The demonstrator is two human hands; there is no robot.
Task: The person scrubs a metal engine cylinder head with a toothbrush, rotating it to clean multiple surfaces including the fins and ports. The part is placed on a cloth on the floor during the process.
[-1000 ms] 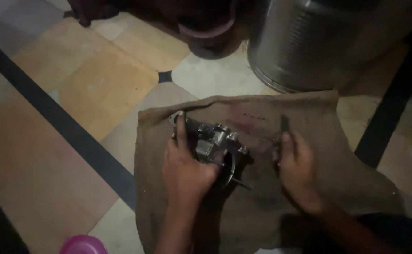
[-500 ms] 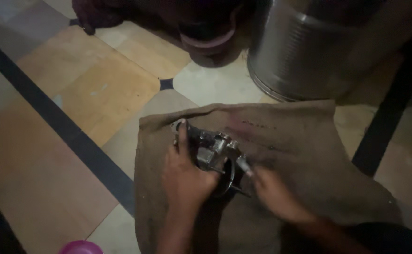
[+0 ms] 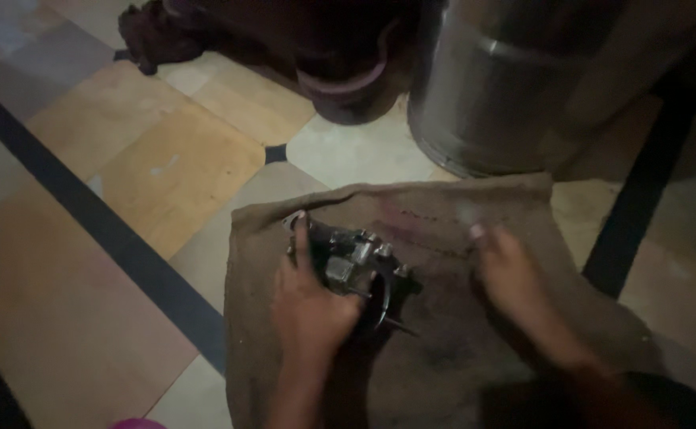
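The right hand (image 3: 515, 278) has pulled away from the metal part (image 3: 356, 266): half a second ago it was at the part's right edge, a second ago it held a thin dark tool upright, and now it hovers blurred over the sack (image 3: 443, 349), well apart from the part; its fingers look loosely spread, but I cannot tell whether anything is in them. So the work on the part seems paused on that side. The left hand (image 3: 312, 306) still grips the part from the left, forefinger stretched along its top, pinning it on the sack. No packages or signs show; the sack bears only a faint reddish stitched line. A steel drum (image 3: 523, 87) stands beyond, and a pink object (image 3: 137, 423) peeks in below.
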